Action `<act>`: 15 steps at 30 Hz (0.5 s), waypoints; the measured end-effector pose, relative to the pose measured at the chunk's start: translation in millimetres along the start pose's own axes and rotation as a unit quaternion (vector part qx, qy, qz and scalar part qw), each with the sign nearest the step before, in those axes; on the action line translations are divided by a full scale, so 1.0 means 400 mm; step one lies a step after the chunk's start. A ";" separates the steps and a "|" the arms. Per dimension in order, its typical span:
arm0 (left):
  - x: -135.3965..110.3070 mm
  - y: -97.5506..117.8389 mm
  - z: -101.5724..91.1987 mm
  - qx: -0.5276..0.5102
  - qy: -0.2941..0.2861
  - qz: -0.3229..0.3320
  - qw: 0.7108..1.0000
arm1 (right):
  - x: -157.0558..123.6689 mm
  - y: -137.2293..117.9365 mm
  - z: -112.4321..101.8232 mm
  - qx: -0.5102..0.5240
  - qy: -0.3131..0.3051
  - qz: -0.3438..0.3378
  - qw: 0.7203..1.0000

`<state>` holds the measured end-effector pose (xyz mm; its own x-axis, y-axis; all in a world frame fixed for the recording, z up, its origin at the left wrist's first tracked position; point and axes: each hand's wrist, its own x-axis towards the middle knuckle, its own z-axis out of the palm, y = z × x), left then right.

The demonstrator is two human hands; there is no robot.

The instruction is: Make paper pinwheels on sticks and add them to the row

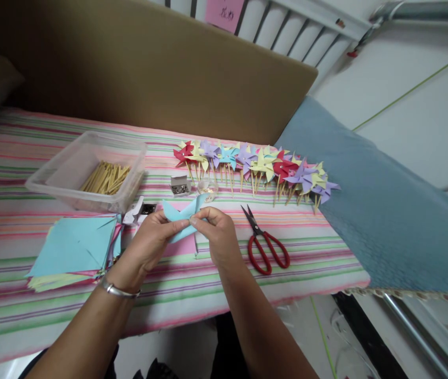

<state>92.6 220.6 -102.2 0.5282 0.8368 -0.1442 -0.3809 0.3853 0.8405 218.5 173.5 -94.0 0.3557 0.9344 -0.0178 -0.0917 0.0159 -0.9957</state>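
Observation:
Between my two hands is a blue paper pinwheel [183,212], its corners curled up and partly folded in. My left hand [155,231] pinches it from the left, thumb near the middle. From the right, my right hand [215,227] closes thumb and fingers on the paper close to its centre; any small pin there is hidden by the fingertips. A pink paper sheet [182,247] lies on the cloth beneath. Red-handled scissors [262,239] rest to the right of my right hand, blades slightly apart. Behind the hands stand a small box of metal pins [180,187] and a small clear round dish [208,188].
A clear plastic bin [54,181] of wooden sticks [108,178] is at the left. Stacked coloured paper squares [76,245] lie before it, near an opened white box [134,212]. Finished pinwheels [263,166] line the back right. A cardboard panel [137,68] borders the striped cloth [192,295].

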 end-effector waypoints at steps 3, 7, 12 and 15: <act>-0.001 -0.001 -0.001 -0.004 -0.002 0.004 1.000 | -0.001 -0.002 0.001 -0.003 -0.001 -0.004 1.000; -0.005 0.000 -0.003 -0.001 -0.006 0.009 1.000 | -0.002 -0.007 0.004 0.011 -0.006 -0.006 1.000; -0.010 0.002 -0.001 -0.002 -0.002 0.001 1.000 | -0.001 -0.007 0.006 0.026 -0.011 -0.003 1.000; -0.010 0.004 0.001 -0.006 0.003 0.000 1.000 | 0.001 -0.003 0.005 0.024 -0.011 -0.008 1.000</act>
<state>90.2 217.7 -100.1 0.5243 0.8388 -0.1468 -0.3902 0.3899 0.8341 216.9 174.7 -92.8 0.3371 0.9415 0.0010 -0.1314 0.0481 -0.9902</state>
